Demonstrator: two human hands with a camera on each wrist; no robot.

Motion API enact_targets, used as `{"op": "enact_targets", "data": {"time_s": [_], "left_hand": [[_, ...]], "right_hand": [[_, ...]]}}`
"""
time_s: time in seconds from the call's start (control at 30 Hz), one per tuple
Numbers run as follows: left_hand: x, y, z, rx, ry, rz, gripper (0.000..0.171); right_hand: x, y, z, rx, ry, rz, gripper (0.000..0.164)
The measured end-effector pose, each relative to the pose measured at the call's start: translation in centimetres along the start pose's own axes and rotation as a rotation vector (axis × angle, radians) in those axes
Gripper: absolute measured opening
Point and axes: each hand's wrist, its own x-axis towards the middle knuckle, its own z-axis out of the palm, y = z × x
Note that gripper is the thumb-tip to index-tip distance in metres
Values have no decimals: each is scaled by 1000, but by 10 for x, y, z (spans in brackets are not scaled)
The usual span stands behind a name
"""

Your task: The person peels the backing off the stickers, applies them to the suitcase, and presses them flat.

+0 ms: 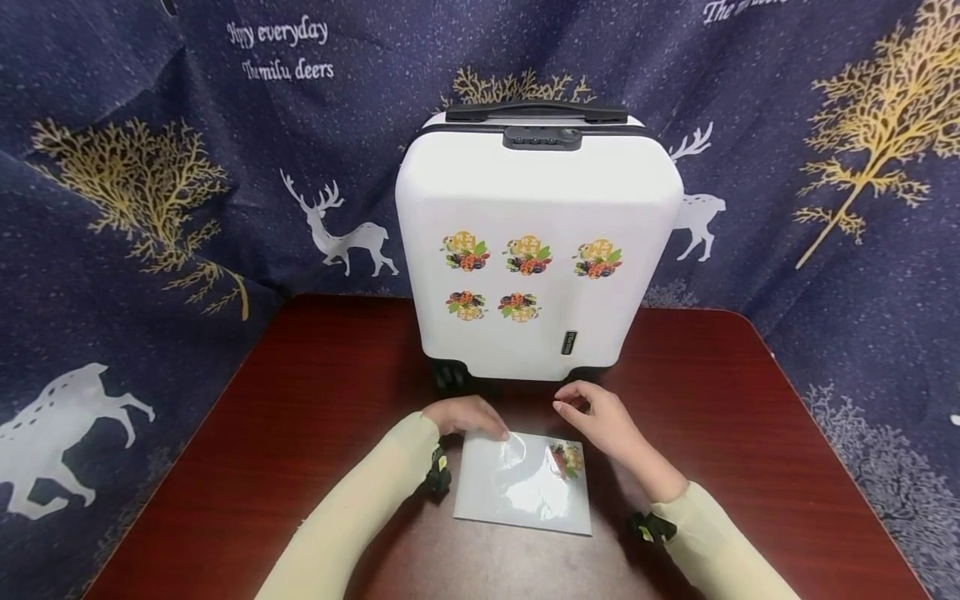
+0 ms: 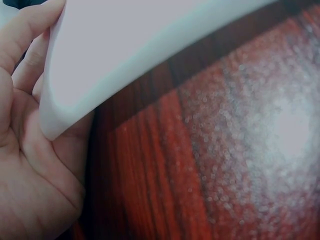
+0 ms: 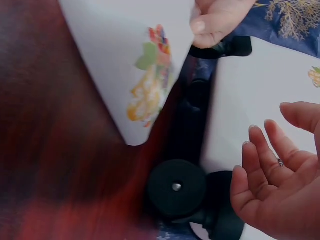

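Observation:
A glossy white sticker sheet point(image 1: 495, 487) is held over the table in front of the suitcase, with one fruit sticker point(image 1: 567, 460) near its far right corner. My left hand point(image 1: 470, 415) grips the sheet by its far left edge, fingers behind and thumb on top. In the left wrist view, a corner of the white sheet point(image 2: 110, 50) lies against the palm. My right hand point(image 1: 607, 425) hovers just off the far right corner, fingers bent and parted with nothing between them. The right wrist view shows that sticker point(image 3: 150, 85) close by.
Behind the hands stands a white suitcase point(image 1: 525, 187) with a black handle point(image 1: 536, 112) and black wheels point(image 3: 177, 187). Its front bears several similar fruit stickers in two rows. Beneath is a dark red wooden table point(image 1: 337, 400), and a blue deer-print cloth point(image 1: 360, 142) hangs behind.

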Motion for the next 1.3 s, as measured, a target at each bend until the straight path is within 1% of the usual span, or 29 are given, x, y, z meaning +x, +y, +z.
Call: {"op": "enact_targets", "data": {"time_s": [0.33, 0.43, 0.57, 0.67, 0.8, 1.17, 1.3], "left_hand": [[-3, 2, 0, -16, -7, 4, 31], [-3, 2, 0, -19, -9, 3, 31], [-2, 1, -1, -24, -10, 1, 31], [-2, 1, -1, -22, -8, -3, 31], [-1, 1, -1, -20, -4, -7, 31], [-2, 1, 0, -34, -1, -14, 30], [-2, 2, 0, -43, -7, -11, 30]], "right_hand": [[-9, 10, 5, -29, -89, 35, 17], [-10, 15, 8, -21, -139, 23, 18], [-10, 23, 11, 9, -210, -17, 20], [-10, 27, 13, 31, -246, -31, 21], [-9, 29, 15, 46, -271, -27, 20], [-4, 35, 15, 58, -367, -57, 20], [-2, 36, 16, 54, -379, -63, 18]]}}
